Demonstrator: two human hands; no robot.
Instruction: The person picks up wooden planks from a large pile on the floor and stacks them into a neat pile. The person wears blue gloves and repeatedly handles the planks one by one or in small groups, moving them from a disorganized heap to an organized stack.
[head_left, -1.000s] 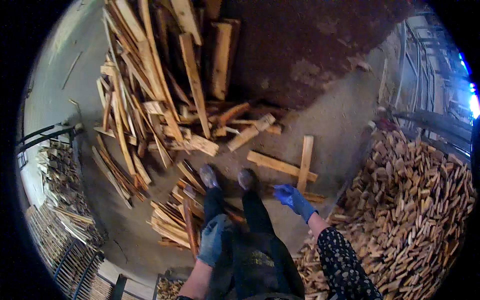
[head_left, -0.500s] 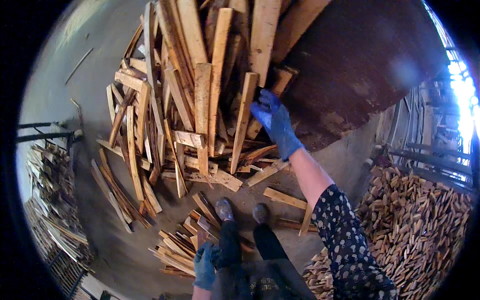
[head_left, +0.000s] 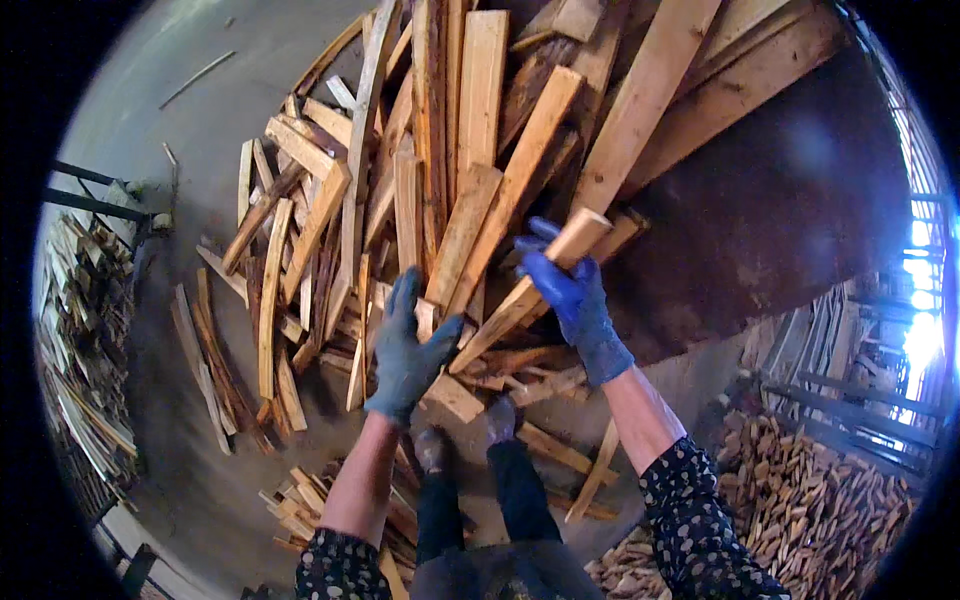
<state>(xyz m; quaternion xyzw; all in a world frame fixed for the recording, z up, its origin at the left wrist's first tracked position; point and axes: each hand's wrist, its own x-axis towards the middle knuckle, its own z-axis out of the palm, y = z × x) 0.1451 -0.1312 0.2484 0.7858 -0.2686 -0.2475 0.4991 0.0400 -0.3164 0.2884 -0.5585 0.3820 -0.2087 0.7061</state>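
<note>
Right hand [head_left: 578, 300], in blue glove, wrapped round far part of a short plank [head_left: 505, 316], front of wood pile [head_left: 480, 110]. Plank's long axis slants near-left to far-right; near end lies just right of left hand [head_left: 405, 350]. Left hand open, fingers spread, gripping nothing visible; fingertip contact with pile: cannot tell. Right hand nearer plank's far end.

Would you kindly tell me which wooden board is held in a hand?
The slanting board whose upper end the right hand grips; the others are ungripped, the left hand being open.
</note>
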